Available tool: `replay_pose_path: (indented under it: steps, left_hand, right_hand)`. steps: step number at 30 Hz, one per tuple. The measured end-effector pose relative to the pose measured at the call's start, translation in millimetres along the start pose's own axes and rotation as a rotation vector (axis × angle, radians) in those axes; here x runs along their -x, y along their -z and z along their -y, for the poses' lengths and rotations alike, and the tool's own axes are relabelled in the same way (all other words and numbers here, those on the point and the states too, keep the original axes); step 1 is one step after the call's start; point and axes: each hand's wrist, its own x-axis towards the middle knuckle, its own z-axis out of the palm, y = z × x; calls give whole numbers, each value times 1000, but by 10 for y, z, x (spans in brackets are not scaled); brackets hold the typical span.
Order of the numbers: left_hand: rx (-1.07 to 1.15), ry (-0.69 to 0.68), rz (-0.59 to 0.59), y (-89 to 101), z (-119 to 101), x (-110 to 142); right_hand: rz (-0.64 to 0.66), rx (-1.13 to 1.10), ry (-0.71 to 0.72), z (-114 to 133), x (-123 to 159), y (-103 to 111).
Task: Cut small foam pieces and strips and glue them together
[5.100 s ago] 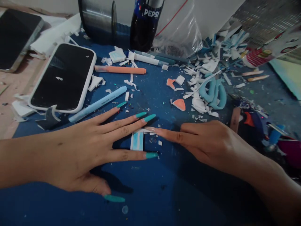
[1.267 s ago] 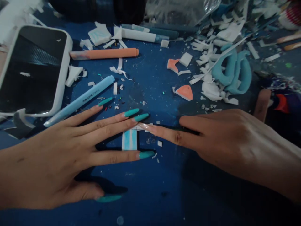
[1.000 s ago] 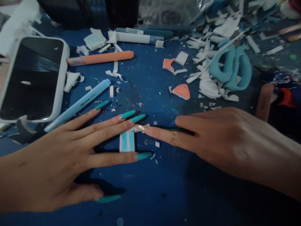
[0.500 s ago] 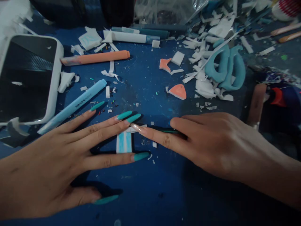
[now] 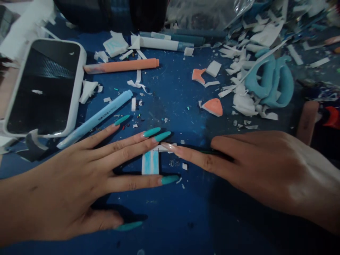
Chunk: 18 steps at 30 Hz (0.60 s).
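Observation:
A small white piece striped in light blue lies on the blue mat. My left hand, with long teal nails, lies flat and spread on the mat; two fingertips press the piece's top edge and another finger lies along its lower end. My right hand reaches in from the right, its index finger stretched out with the tip touching the piece's top right corner. The other right fingers curl under, and a thin dark stick shows beneath them.
A phone in a white case lies far left, with a light blue marker and an orange marker nearby. Orange scraps, white cuttings and teal scissor handles crowd the right. Bottles stand at the back.
Both hands have kept their hold on the striped piece. Only the view has shifted slightly, sliding the scene a little to the right and down since half a second ago.

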Motion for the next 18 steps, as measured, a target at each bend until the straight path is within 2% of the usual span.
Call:
replay_pose_path:
  steps: [4, 8, 12, 18]
  left_hand:
    - [-7, 14, 2, 2, -8, -1]
    - [-24, 10, 11, -1, -17, 8]
    - [-37, -9, -21, 3, -1, 6]
    - [-8, -2, -21, -4, 8, 0]
  right_hand:
    - [-2, 3, -29, 12, -17, 28]
    - [6, -35, 7, 4, -24, 59]
    - [-38, 34, 18, 12, -34, 61]
    - [20, 22, 27, -17, 35, 51]
